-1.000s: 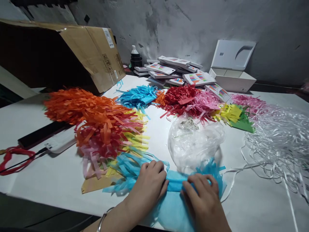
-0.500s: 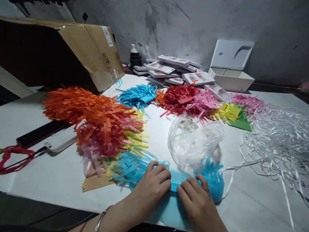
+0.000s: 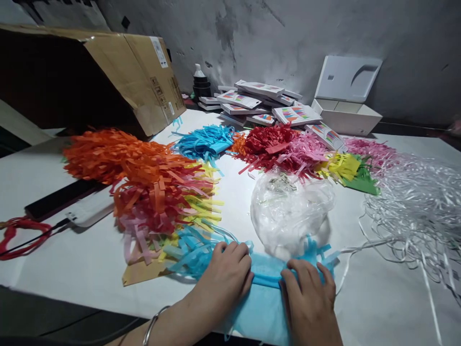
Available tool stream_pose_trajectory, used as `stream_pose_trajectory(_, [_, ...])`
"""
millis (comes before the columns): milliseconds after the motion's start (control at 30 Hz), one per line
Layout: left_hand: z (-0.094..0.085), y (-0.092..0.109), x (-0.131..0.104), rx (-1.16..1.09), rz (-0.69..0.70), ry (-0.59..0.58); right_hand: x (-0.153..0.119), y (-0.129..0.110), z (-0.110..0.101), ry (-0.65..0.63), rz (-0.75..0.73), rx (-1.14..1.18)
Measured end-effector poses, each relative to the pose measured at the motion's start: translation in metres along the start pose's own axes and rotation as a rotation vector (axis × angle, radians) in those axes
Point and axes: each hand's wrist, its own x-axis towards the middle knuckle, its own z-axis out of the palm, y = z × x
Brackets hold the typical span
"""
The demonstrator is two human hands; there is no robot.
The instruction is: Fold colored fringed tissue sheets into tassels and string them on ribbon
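A sheet of blue tissue paper (image 3: 260, 310) with fringed ends lies at the table's near edge, a narrow rolled fold crossing its middle. My left hand (image 3: 230, 269) has its fingers curled over the left part of this fold, beside the fringe. Over the right part bends my right hand (image 3: 309, 293), fingertips pressed on the paper near the other fringed end. Both thumbs are mostly hidden. Just beyond the paper sits a clear plastic bag (image 3: 291, 211), apart from my hands.
Orange fringed paper (image 3: 108, 156) and other coloured bunches lie left and behind. White ribbon strands (image 3: 421, 206) spread at the right. A cardboard box (image 3: 144, 81), stacked flat boxes (image 3: 259, 103) and an opened white box (image 3: 347, 115) stand at the back.
My right hand has shifted right along the fold, over the right fringe. My left hand has stayed nearly in place. More of the rolled fold shows between them.
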Motion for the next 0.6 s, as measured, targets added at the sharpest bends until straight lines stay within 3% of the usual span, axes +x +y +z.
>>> stream_pose_trajectory(167, [0.006, -0.006, -0.003, -0.053, 0.032, 0.077, 0.007, -0.008, 0.006, 0.028, -0.197, 0.115])
stream_pose_trajectory(300, [0.004, -0.010, -0.008, -0.106, 0.199, 0.203, 0.011, -0.010, 0.009, 0.055, -0.103, 0.183])
stream_pose_trajectory(433, [0.001, -0.009, -0.007, -0.111, 0.284, 0.243, 0.013, -0.015, 0.010, -0.003, -0.093, 0.222])
stream_pose_trajectory(600, [0.003, -0.012, -0.007, -0.299, 0.191, 0.177, 0.012, -0.006, 0.004, -0.019, -0.179, 0.203])
